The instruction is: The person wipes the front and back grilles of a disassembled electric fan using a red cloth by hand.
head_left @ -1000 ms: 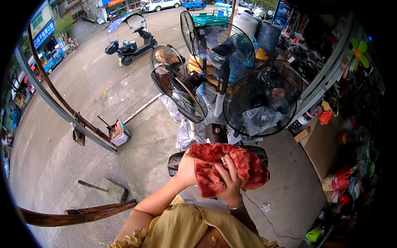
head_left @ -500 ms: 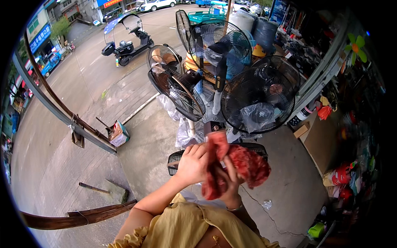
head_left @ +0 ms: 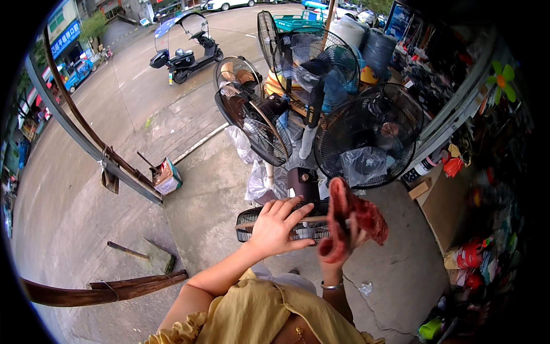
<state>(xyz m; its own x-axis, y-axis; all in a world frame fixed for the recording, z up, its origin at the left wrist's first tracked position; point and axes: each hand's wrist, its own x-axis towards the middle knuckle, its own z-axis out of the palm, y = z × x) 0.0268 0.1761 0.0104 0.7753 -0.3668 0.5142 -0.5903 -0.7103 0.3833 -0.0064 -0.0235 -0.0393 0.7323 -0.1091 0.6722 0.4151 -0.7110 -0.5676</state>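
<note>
In front of me stands a black fan [head_left: 246,224], its wire cage edge-on and its dark motor housing [head_left: 302,182] on the far side. My left hand [head_left: 279,225] lies over the cage's top rim with fingers spread. To the right of it, my right hand [head_left: 344,241] grips a red fluffy cloth [head_left: 344,209], bunched up and partly blurred by motion. The cloth is beside the fan's right end, covering part of it; whether they touch I cannot tell. A silver bracelet [head_left: 332,285] circles my right wrist.
Several black fans stand beyond, including a large round one [head_left: 369,137] and a tilted one [head_left: 252,112]. A small carton [head_left: 167,179] sits left by a metal post [head_left: 74,132]. Crowded goods [head_left: 472,258] line the right. A scooter [head_left: 186,57] is parked on the street.
My left hand has come away from the cloth and now rests spread on the fan's rim. My right hand has moved right with the cloth. The whole view has shifted slightly.
</note>
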